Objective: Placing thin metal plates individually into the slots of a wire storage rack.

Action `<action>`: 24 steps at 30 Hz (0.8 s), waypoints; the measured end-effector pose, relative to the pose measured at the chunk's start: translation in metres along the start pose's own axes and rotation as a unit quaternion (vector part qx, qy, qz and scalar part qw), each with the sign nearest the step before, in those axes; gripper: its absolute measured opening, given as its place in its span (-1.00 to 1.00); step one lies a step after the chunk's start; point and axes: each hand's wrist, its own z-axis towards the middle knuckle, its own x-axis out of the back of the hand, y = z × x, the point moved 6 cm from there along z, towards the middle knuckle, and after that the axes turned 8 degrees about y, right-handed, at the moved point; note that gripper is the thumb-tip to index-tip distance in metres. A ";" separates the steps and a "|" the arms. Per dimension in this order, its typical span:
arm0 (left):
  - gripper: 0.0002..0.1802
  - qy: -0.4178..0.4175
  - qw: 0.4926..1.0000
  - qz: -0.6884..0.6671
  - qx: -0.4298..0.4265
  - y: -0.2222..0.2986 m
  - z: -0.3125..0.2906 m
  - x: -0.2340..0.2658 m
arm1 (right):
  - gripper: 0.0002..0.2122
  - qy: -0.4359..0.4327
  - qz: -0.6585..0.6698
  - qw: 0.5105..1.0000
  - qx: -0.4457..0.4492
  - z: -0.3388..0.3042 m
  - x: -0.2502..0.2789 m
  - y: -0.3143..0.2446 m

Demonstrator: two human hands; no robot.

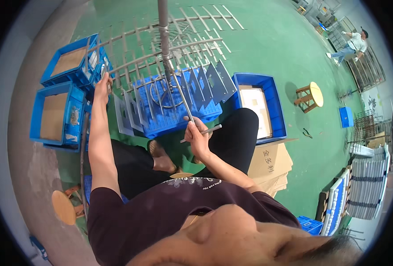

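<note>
Green floor spreads around the seated person, and over it spans a metal rack, its rows of slats crossing an upright pole; it looks stiff and heavy, likely best steadied by that pole or a long bar, since the thin slats could bend or scrape. Next in size, a blue crate sits beneath, apparently light, rigid plastic. Flat grey plates hang along the rack's near side; they seem thin and firm, perhaps sharp-edged, so the broad faces would be the safer hold. Slimmer, a steel rod slants from near the pole toward the person's lap; it should feel hard, smooth and rather slippery, with a short crossbar at its lower end giving the surest purchase. Right hand has its fingers wrapped around that lower end. Left hand is at the rack's left end; whether its fingers grip anything, I cannot tell.
</note>
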 end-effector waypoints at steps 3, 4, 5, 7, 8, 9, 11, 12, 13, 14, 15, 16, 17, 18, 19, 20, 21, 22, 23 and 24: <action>-0.61 0.012 0.998 0.041 -0.048 0.004 0.010 0.004 | -0.79 0.006 -0.029 0.999 0.018 0.003 0.001 -0.001; -0.62 0.011 0.999 0.023 -0.042 0.005 0.010 0.003 | -0.79 0.004 -0.030 0.999 0.018 0.003 0.002 -0.002; -0.63 0.011 0.999 0.005 -0.037 0.005 0.010 0.002 | -0.79 0.003 -0.032 0.999 0.019 0.004 0.002 -0.003; -0.65 0.010 0.999 -0.032 -0.026 0.006 0.008 0.000 | -0.79 -0.001 -0.035 0.999 0.020 0.005 0.003 -0.004; -0.65 0.011 0.999 -0.033 -0.026 0.007 0.005 -0.003 | -0.79 -0.002 -0.035 0.999 0.020 0.004 0.003 -0.004; -0.66 0.016 0.999 -0.035 -0.017 0.005 0.000 -0.005 | -0.78 -0.005 -0.033 0.999 0.018 0.003 0.004 -0.005; -0.67 0.029 0.999 -0.040 -0.004 0.008 -0.007 -0.007 | -0.77 -0.014 -0.024 1.000 0.014 0.002 0.002 -0.003; -0.67 0.035 0.998 -0.043 0.002 0.011 -0.009 -0.006 | -0.77 -0.020 -0.019 1.000 0.012 0.002 0.000 -0.003; -0.67 0.038 0.998 -0.042 0.000 0.013 -0.009 -0.004 | -0.77 -0.023 -0.018 1.000 0.011 0.000 -0.002 -0.002; -0.68 0.044 0.999 -0.019 -0.002 0.014 -0.010 -0.001 | -0.76 -0.022 -0.026 0.999 0.020 -0.002 -0.003 -0.002; -0.68 0.050 0.999 0.005 -0.003 0.015 -0.010 0.001 | -0.76 -0.020 -0.034 0.999 0.030 -0.004 -0.005 -0.003; -0.69 0.055 0.998 0.028 -0.004 0.016 -0.011 0.003 | -0.75 -0.018 -0.042 0.998 0.040 -0.006 -0.007 -0.003; -0.69 0.060 0.997 0.051 -0.005 0.017 -0.011 0.004 | -0.75 -0.016 -0.051 0.997 0.050 -0.009 -0.008 -0.005; -0.69 0.065 0.995 0.073 -0.007 0.018 -0.010 0.005 | -0.75 -0.018 -0.050 0.997 0.052 -0.013 -0.009 -0.005; -0.69 0.069 0.993 0.095 -0.009 0.019 -0.009 0.005 | -0.74 -0.012 -0.074 0.994 0.082 -0.019 -0.009 -0.009; -0.69 0.074 0.990 0.116 -0.010 0.022 -0.009 0.005 | -0.74 -0.006 -0.098 0.989 0.114 -0.026 -0.009 -0.013; -0.69 0.078 0.987 0.137 -0.013 0.024 -0.008 0.004 | -0.74 0.000 -0.121 0.982 0.145 -0.031 -0.010 -0.018; -0.69 0.083 0.984 0.158 -0.015 0.027 -0.007 0.002 | -0.73 0.007 -0.144 0.974 0.177 -0.034 -0.013 -0.024; -0.69 0.085 0.984 0.157 -0.016 0.030 -0.011 0.001 | -0.73 0.004 -0.144 0.974 0.177 -0.035 -0.016 -0.028; -0.69 0.118 0.975 0.159 -0.102 0.043 -0.016 0.000 | -0.73 -0.020 -0.112 0.979 0.167 -0.034 -0.021 -0.033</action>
